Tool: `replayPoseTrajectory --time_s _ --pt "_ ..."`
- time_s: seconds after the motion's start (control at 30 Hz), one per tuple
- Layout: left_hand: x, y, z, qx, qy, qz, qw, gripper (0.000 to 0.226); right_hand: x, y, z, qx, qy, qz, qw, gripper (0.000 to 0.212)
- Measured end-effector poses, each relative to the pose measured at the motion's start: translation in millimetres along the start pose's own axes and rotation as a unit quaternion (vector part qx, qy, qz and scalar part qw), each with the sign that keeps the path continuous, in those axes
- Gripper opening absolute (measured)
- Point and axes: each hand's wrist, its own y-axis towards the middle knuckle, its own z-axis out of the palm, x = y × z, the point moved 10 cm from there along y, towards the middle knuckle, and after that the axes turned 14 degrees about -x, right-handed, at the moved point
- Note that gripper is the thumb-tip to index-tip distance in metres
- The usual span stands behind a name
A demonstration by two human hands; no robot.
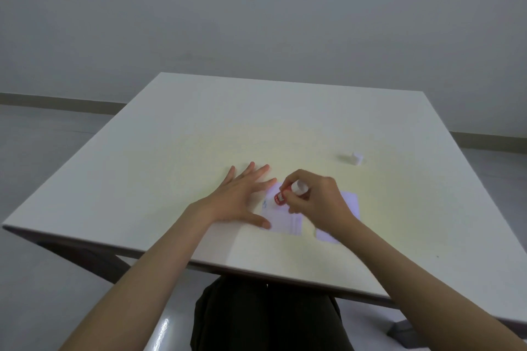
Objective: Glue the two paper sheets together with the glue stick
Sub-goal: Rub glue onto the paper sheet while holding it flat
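Two small white paper sheets lie side by side on the table. The left sheet [286,221] has faint print on it, and my left hand [239,198] lies flat with spread fingers, pressing its left edge. My right hand [316,196] grips a red and white glue stick [288,192], tilted down-left with its tip against the left sheet. The right sheet [349,202] is largely hidden under my right hand and wrist. The glue stick's white cap [356,158] lies apart at the far right.
The white table [199,137] fills the view, with its near edge just below my forearms. A grey wall and floor lie beyond it. My dark-clothed lap shows under the near edge.
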Motion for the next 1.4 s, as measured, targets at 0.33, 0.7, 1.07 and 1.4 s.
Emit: replayPoseTrajectory --time_s 0.33,0.7,1.07,1.4 --pt "-1 -1 -2 -0.001 -0.012 -0.008 1.0 0.104 -6 -16 -2 0.014 0.013 0.004 1.0 0.006" --pt "-1 -2 -1 0.011 0.005 -0.008 1.0 0.103 -25 16 -32 -0.054 0.05 0.068 0.995 0.007" --pt "1 -1 1 0.014 0.013 -0.011 1.0 0.104 -18 -7 -24 0.063 0.051 0.035 0.996 0.014" --pt "2 -2 0 0.014 0.004 -0.016 1.0 0.104 -30 -3 -42 0.032 0.031 0.031 0.999 0.014"
